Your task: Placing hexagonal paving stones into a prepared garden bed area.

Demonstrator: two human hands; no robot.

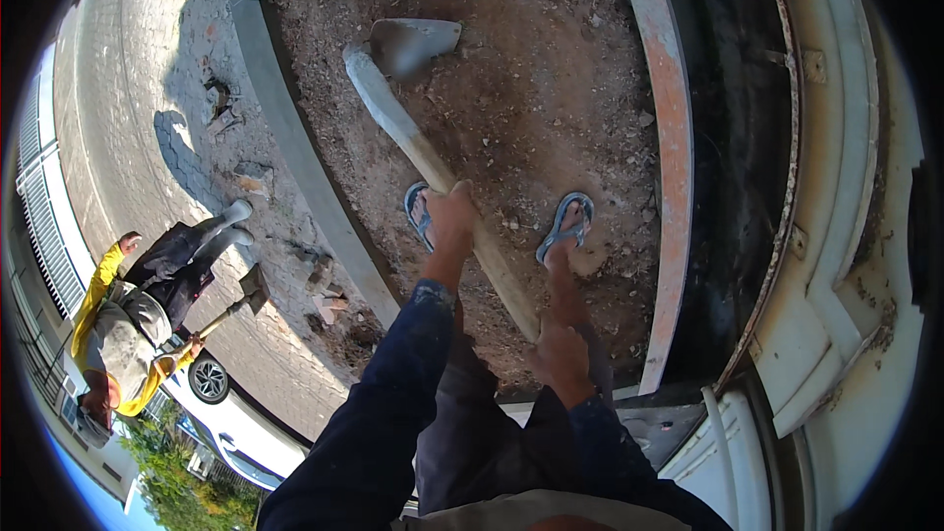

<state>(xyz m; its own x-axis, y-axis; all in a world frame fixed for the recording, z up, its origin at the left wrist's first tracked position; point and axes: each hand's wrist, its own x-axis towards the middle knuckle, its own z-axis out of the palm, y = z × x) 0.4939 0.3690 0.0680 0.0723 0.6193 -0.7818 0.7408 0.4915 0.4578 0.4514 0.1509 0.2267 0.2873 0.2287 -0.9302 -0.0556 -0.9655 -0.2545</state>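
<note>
Left hand, right hand: fingers clenched round hoe handle; blade beyond left fingers, over soil. Hoeing, seemingly; next likely wants steady pull.

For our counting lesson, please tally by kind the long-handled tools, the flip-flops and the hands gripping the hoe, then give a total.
Hoe: 1
Shovel: 1
Flip-flops: 2
Hands gripping the hoe: 2
Total: 6

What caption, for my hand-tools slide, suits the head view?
Left hand and right hand grip a broad-bladed hoe over bare soil; a yellow-sleeved co-worker stands nearby.
</note>
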